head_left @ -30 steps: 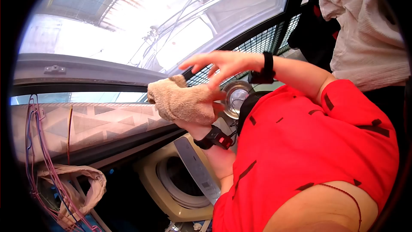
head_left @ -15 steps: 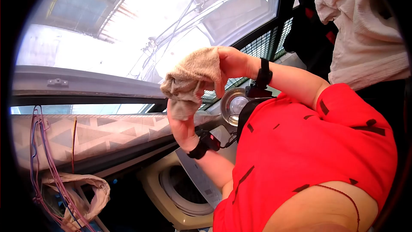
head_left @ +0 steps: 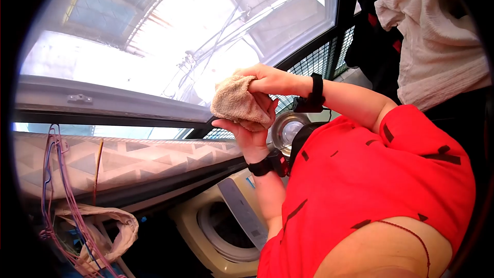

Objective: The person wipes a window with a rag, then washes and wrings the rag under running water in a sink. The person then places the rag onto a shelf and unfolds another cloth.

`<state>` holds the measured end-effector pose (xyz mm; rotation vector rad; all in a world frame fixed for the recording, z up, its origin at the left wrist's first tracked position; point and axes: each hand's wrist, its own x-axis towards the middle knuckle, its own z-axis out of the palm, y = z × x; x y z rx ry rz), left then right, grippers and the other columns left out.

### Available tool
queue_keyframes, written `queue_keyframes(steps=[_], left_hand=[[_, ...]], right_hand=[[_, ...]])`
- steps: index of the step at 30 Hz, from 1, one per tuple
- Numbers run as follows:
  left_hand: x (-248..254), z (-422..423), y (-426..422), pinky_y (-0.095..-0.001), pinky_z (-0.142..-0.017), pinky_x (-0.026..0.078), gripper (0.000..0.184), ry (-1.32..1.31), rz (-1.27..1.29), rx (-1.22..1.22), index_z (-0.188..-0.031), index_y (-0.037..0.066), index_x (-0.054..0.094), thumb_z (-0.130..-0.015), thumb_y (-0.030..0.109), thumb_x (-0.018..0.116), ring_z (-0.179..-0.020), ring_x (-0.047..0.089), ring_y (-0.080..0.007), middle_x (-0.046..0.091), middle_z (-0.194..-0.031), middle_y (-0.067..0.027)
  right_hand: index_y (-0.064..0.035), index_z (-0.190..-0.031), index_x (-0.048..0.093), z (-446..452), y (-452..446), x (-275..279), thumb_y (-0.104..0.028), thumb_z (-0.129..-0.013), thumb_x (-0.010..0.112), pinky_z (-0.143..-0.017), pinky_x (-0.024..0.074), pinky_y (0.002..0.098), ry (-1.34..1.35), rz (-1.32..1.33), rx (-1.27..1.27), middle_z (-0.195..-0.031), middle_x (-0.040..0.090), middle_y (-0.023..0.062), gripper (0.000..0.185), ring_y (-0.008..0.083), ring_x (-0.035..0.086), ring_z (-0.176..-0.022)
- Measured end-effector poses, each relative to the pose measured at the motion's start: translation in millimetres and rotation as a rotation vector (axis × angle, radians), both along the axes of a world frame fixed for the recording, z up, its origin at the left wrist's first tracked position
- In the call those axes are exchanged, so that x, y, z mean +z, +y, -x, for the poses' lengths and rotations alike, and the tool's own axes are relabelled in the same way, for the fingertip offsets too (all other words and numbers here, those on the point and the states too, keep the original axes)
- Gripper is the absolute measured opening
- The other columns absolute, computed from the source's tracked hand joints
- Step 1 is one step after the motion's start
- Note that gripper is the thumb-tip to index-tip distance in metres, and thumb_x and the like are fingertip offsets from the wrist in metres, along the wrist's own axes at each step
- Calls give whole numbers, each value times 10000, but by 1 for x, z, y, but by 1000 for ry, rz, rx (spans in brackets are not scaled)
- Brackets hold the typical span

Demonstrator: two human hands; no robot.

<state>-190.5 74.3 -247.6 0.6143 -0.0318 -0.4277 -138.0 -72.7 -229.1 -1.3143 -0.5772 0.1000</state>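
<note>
A small beige terry towel (head_left: 237,102), bunched up, is between my two hands in front of the window. From above, my right hand (head_left: 265,80) grips it, the fingers partly hidden in the folds. My left hand (head_left: 252,140) cups the towel from below, its thumb stretched out to the left and its fingers curled up along the right side. Each wrist wears a black strap with a small device.
A top-loading washing machine (head_left: 226,231) stands below with its lid up. Hangers (head_left: 56,185) and a pale cloth bag (head_left: 121,231) hang at lower left. A metal bowl (head_left: 288,128) sits beside my body. A white garment (head_left: 437,41) hangs at upper right, near the window frame (head_left: 113,100).
The towel has been gathered into a more compact bundle and moved slightly right. My left hand has shifted up and right, and its thumb now shows clear of the towel.
</note>
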Motion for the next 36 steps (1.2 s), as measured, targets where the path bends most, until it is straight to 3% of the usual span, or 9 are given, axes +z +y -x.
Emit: queue_keyframes(steps=[4, 6, 10, 17, 22, 27, 30, 34, 36], left_hand=[[-7, -11, 3, -517, -1000, 424, 1038, -46, 255, -90, -1407, 152, 333, -632, 787, 606, -1260, 423, -313, 404, -1401, -84], [6, -18, 8, -475, -928, 486, 842, 122, 250, 23, -1379, 147, 375, -760, 658, 625, -1206, 478, -299, 453, -1354, -87], [47, -40, 31, -434, -816, 543, 599, -232, 6, 126, -1364, 134, 408, -882, 428, 607, -1147, 543, -305, 516, -1301, -121], [187, -89, 31, -363, -972, 447, 612, -769, -483, 969, -1365, 58, 349, -848, 93, 673, -1157, 502, -234, 481, -1276, -80], [265, -117, 32, -338, -920, 499, 599, -1125, -643, 1489, -1310, -35, 379, -805, 46, 692, -1089, 549, -249, 502, -1248, -160], [319, -142, 48, -368, -854, 550, 552, -1101, -770, 1803, -1241, -106, 411, -804, 94, 683, -1042, 592, -301, 516, -1229, -246], [328, -179, 40, -379, -837, 561, 559, -1265, -1151, 1869, -1257, -23, 467, -789, 161, 713, -1055, 585, -336, 515, -1231, -233], [332, -178, -62, -426, -857, 478, 472, -1890, -1242, 1975, -1150, 68, 601, -739, 211, 785, -998, 594, -305, 639, -1079, -114], [315, -179, -116, -490, -893, 411, 589, -2013, -1494, 1776, -1223, 161, 571, -693, 287, 796, -1130, 529, -314, 570, -1244, -104]], right_hand=[[15, -1116, 606, 6, -7, 27, -128, -762, 568, -925, 441, 335, -478, 403, -248, -1126, 570, 158, 383, 265, 551, -1060], [-19, -1231, 541, 11, -18, 45, -137, -746, 629, -937, 442, 352, -479, 418, -191, -1299, 470, 155, 507, 292, 481, -1179], [-43, -1281, 532, 6, -65, 78, -124, -791, 634, -906, 475, 335, -350, 375, -270, -1334, 476, 116, 508, 220, 490, -1185], [-82, -1119, 625, -48, -197, 134, -31, -845, 557, -783, 525, 299, -904, 369, -1200, -1135, 631, 55, 287, 184, 597, -1058], [-57, -1042, 628, -68, -279, 183, 9, -803, 546, -914, 448, 343, -1151, 457, -1647, -1114, 608, 72, 261, 255, 566, -1071], [-96, -1172, 579, -84, -330, 208, -24, -789, 602, -975, 411, 386, -1208, 560, -1868, -1248, 516, 98, 390, 281, 498, -1154], [-135, -1290, 508, -90, -334, 216, -109, -812, 654, -1019, 382, 397, -1184, 511, -1865, -1312, 472, 100, 501, 284, 456, -1207], [-126, -1344, 466, -99, -331, 218, -207, -851, 646, -1039, 336, 400, -1169, 481, -1885, -1350, 449, 116, 531, 300, 433, -1226], [-109, -1345, 465, -102, -332, 216, -206, -859, 640, -1036, 338, 401, -1224, 454, -1873, -1369, 443, 118, 525, 302, 430, -1233]])
